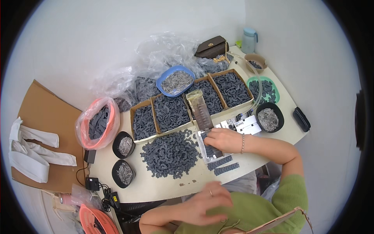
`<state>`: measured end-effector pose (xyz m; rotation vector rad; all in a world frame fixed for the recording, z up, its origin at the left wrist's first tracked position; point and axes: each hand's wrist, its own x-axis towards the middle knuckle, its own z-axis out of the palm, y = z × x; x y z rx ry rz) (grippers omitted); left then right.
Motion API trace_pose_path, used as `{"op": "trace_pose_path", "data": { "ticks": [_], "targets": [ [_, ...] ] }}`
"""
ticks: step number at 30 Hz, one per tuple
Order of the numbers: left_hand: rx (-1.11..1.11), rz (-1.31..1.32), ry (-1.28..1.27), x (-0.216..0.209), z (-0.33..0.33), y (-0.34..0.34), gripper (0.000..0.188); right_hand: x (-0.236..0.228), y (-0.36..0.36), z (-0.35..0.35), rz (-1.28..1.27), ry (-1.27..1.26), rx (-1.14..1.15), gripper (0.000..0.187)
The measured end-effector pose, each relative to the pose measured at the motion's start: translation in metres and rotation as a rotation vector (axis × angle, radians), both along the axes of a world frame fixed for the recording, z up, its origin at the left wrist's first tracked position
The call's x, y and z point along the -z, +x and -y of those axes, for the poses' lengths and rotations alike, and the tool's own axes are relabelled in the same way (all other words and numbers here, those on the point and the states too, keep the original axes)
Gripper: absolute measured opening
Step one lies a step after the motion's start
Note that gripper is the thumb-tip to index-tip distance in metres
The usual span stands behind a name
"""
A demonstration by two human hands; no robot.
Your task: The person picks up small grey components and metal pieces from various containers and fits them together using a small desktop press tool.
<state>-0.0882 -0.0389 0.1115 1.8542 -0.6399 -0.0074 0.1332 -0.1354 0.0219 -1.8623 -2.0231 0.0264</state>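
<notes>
Right hand (223, 140) rested on tray (201, 149), grasp hidden; left hand (208, 202) hung loose, apparently empty. Pile (169, 156) lay just beside tray, presumably for short reach.

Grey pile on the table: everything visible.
The pile is a broad heap of small dark grey pieces, matte and plastic-looking, thinning to strays at its edges. It lies on the pale tabletop, in front of the left divided cardboard box and left of the silvery fixture. Neither left hand nor right hand touches it.

The tabletop (150, 188) is passable along its front; a gray pile (170, 155) blocks behind.
</notes>
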Motion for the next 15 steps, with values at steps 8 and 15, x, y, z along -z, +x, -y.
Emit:
{"op": "trace_pose_path", "data": {
  "ticks": [8, 15],
  "targets": [
    [-0.543, -0.063, 0.298, 0.064, -0.043, 0.034, 0.018, -0.012, -0.008, -0.008, -0.017, -0.033, -0.028, 0.026],
    [-0.684, 0.0, 0.499, 0.082, -0.051, 0.068, 0.027, -0.013, 0.0, -0.005, -0.104, -0.016, -0.036, 0.018]
  ]
}}
